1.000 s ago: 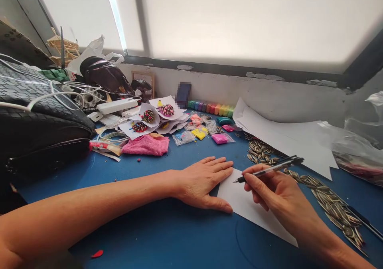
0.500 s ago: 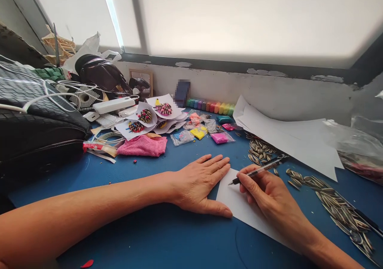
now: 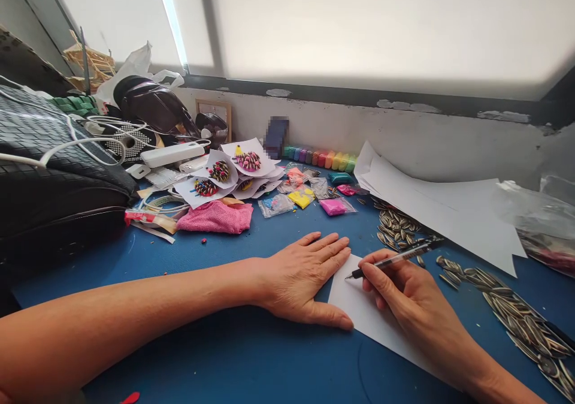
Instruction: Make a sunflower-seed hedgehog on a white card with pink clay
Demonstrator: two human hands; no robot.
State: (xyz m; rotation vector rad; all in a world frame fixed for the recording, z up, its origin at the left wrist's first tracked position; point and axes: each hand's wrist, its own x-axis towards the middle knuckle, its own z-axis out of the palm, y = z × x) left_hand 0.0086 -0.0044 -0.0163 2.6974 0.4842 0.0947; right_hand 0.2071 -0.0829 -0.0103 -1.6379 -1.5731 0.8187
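My left hand [image 3: 309, 278] lies flat, fingers spread, with its fingertips and thumb over the left edge of a sheet of white paper [image 3: 359, 299]. In my right hand [image 3: 404, 290] is a pen [image 3: 399, 258], pinched between thumb and fingers and slanting down to the left. The pen tip is at the paper near its left edge; whether it touches cannot be made out. No mark shows on the visible part of this sheet. My right hand and forearm hide much of its right side.
Sunflower seeds [image 3: 523, 317] lie right of my right hand, others behind it. Larger white sheets [image 3: 440, 203] rest at the back right. Small bags of coloured clay [image 3: 335, 206], a pink cloth [image 3: 215, 217], decorated paper pieces [image 3: 247, 159] and a black woven bag [image 3: 58, 176] stand farther left.
The whole view has shifted slightly, so most things appear a little farther right. Both hands keep nearly the same pose, with the pen still in my right hand.
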